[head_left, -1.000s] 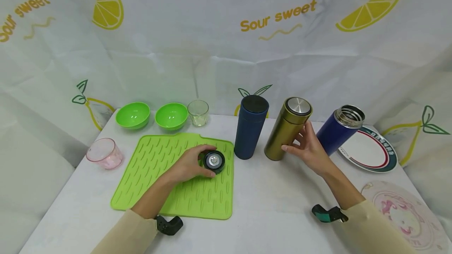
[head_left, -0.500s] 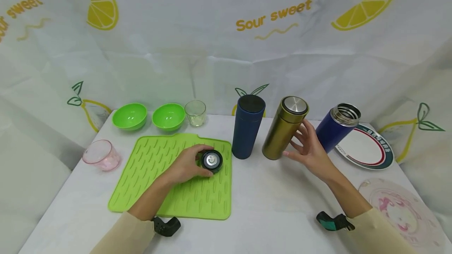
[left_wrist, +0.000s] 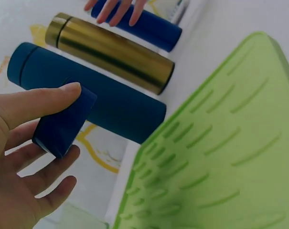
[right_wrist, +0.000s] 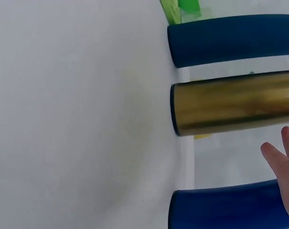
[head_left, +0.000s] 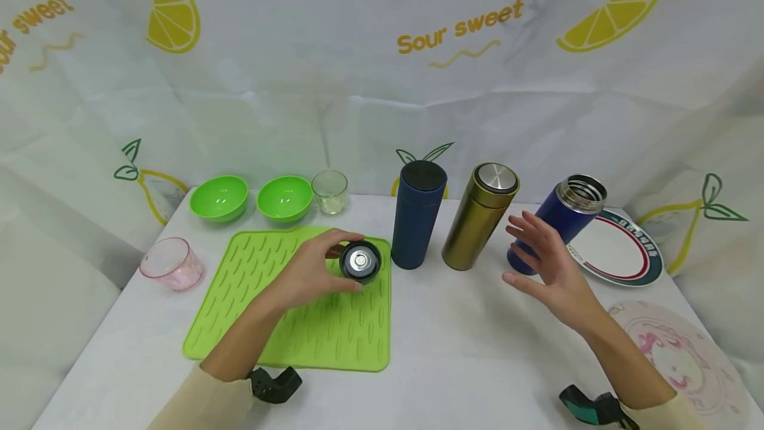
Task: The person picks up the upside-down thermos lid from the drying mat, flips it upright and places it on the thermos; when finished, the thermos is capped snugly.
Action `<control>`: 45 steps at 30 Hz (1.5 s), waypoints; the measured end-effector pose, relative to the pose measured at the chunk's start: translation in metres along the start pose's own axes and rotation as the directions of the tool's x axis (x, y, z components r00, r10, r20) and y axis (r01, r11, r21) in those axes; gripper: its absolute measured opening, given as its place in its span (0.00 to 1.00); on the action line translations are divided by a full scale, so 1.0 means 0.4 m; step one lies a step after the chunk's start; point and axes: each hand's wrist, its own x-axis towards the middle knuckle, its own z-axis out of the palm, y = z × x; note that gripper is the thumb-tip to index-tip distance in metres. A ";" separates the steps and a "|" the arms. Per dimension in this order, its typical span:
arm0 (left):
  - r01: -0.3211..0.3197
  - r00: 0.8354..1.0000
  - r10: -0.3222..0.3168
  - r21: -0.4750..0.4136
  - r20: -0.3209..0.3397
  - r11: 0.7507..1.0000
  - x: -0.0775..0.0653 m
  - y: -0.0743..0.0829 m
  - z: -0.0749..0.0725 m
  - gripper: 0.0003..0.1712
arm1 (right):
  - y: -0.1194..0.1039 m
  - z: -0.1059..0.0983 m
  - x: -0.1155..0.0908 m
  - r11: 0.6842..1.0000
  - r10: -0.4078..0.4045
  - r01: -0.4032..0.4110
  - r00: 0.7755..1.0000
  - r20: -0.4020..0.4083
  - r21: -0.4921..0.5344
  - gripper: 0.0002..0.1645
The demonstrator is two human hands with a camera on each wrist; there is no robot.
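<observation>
In the head view my left hand [head_left: 310, 271] holds a thermos lid [head_left: 361, 261] between thumb and fingers, its metal-lined underside facing up, over the green mat [head_left: 322, 347]. The left wrist view shows the lid's blue side [left_wrist: 63, 124]. My right hand [head_left: 555, 274] has its fingers spread and holds nothing. Just behind it stands an uncapped blue thermos [head_left: 564, 212] with a threaded steel mouth, partly covered by the fingers. To its left are a gold thermos [head_left: 479, 221] with a steel-topped lid and a dark blue thermos [head_left: 419, 217], both capped and upright.
Two green bowls [head_left: 219, 198] and a clear glass [head_left: 330, 192] stand along the back left. A pink glass [head_left: 173, 263] is left of the mat. At the right lie a rimmed plate [head_left: 615, 247] and a pink patterned round mat [head_left: 677, 357].
My right hand has let go of the gold thermos and drawn back to the right, fingers spreading. My left hand has lifted the lid slightly above the mat.
</observation>
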 end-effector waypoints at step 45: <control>-0.319 0.947 0.305 -0.173 -0.103 0.932 0.035 0.136 0.136 0.40 | -0.050 0.182 0.062 0.992 -0.086 0.070 0.982 0.168 0.101 0.24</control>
